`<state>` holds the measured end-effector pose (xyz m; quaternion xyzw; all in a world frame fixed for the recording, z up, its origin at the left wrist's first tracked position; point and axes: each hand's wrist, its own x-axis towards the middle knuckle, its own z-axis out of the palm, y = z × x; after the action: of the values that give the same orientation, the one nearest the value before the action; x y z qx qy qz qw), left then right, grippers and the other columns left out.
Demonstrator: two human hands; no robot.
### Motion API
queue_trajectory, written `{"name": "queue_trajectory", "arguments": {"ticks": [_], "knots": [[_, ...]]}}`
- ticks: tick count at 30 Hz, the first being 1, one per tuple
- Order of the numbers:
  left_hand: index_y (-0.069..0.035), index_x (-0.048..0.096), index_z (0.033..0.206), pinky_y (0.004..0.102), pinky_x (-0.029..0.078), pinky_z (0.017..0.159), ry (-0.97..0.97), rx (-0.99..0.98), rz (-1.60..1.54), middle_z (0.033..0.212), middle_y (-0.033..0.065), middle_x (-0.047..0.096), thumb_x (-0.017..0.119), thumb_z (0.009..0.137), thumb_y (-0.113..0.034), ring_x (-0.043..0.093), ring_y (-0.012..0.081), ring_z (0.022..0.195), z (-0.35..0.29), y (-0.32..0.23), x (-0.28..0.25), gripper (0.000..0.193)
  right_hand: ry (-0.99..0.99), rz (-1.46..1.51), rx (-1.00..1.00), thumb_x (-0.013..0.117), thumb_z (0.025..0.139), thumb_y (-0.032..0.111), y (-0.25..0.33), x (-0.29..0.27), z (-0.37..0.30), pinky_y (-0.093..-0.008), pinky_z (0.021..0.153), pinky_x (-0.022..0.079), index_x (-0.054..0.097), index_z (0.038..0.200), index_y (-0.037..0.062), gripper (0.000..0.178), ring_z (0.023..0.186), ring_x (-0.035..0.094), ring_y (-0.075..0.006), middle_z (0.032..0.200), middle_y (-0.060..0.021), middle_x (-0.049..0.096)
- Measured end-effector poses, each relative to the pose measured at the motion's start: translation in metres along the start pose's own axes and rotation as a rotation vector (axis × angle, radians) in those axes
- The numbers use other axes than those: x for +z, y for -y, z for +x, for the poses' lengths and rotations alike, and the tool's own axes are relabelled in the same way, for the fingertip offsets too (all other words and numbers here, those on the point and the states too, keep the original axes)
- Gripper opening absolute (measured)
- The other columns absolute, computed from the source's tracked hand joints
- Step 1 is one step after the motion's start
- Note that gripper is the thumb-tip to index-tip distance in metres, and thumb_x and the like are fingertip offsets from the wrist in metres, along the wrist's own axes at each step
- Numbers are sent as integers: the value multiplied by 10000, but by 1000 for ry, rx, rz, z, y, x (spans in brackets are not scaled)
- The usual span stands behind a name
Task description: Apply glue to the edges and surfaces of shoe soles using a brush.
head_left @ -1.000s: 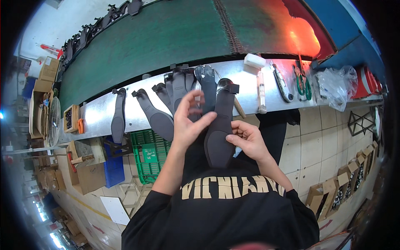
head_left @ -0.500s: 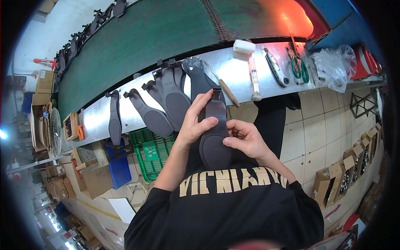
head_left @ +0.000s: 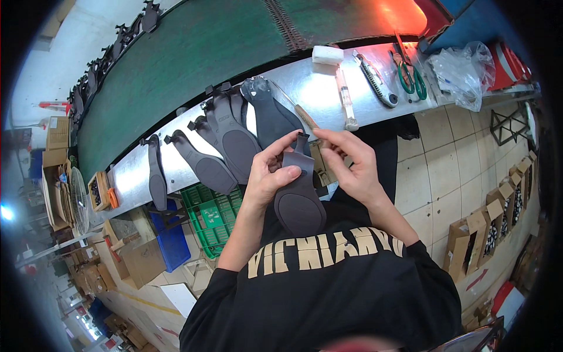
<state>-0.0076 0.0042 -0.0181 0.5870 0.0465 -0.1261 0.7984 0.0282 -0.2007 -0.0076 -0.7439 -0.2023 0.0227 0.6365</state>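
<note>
My left hand (head_left: 271, 173) holds a dark brown shoe sole (head_left: 299, 208) by its waist, thumb on the face and fingers behind. Its broad forepart hangs toward my body, and its narrow heel end tilts up and away. My right hand (head_left: 352, 161) is curled beside that heel end, thumb and forefinger drawn together; whether something small is between them is hidden. Ahead of my hands, a black last-shaped form (head_left: 271, 111) with a worn pale tip lies on the metal ledge. More dark soles (head_left: 234, 146) lie to its left.
On the metal ledge (head_left: 132, 170) are a wooden-handled tool (head_left: 306, 116), a white block (head_left: 327, 55), a brush (head_left: 347, 105), a utility knife (head_left: 375, 82) and green-handled scissors (head_left: 411, 79). Beyond runs a green belt (head_left: 193, 64). A green crate (head_left: 214, 220) stands below the ledge; cartons (head_left: 487, 226) line the right floor.
My right hand has left the sole's side edge and moved up to its heel end. The sole has turned slightly in my left hand. The whole view has shifted a little.
</note>
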Motion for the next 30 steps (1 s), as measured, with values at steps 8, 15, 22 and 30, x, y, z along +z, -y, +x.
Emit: {"name": "queue_trajectory", "arguments": {"ticks": [8, 15, 22, 30], "knots": [[18, 524, 1388, 224, 447, 839, 4, 27, 27, 1023, 17, 553, 803, 693, -271, 574, 92, 909, -2, -6, 6, 802, -35, -238, -261, 626, 833, -54, -8, 8, 4, -293, 657, 509, 676, 1153, 42, 338, 735, 620, -226, 869, -106, 654], [19, 530, 1385, 239, 429, 867, 44, 66, 112, 1047, 15, 503, 810, 671, -291, 538, 105, 973, -1, -5, 7, 827, 19, 136, 39, 525, 900, -79, -12, 8, 0, -255, 815, 495, 656, 1129, 3, 277, 890, 625, -127, 1001, -83, 636], [18, 491, 1420, 246, 422, 898, 69, 44, -48, 1061, 34, 562, 784, 689, -307, 557, 114, 987, 1, -6, 4, 852, 83, 76, -164, 487, 897, -93, -19, 9, -2, -272, 890, 484, 642, 1094, -30, 259, 996, 624, -142, 1088, -100, 630], [25, 479, 1427, 254, 421, 905, 46, 15, -71, 1081, 55, 602, 775, 691, -365, 575, 126, 987, 1, 0, 4, 884, -62, 178, 66, 555, 907, -67, -17, 10, 3, -255, 833, 519, 653, 1105, -20, 227, 945, 656, -132, 1019, -85, 674]]}}
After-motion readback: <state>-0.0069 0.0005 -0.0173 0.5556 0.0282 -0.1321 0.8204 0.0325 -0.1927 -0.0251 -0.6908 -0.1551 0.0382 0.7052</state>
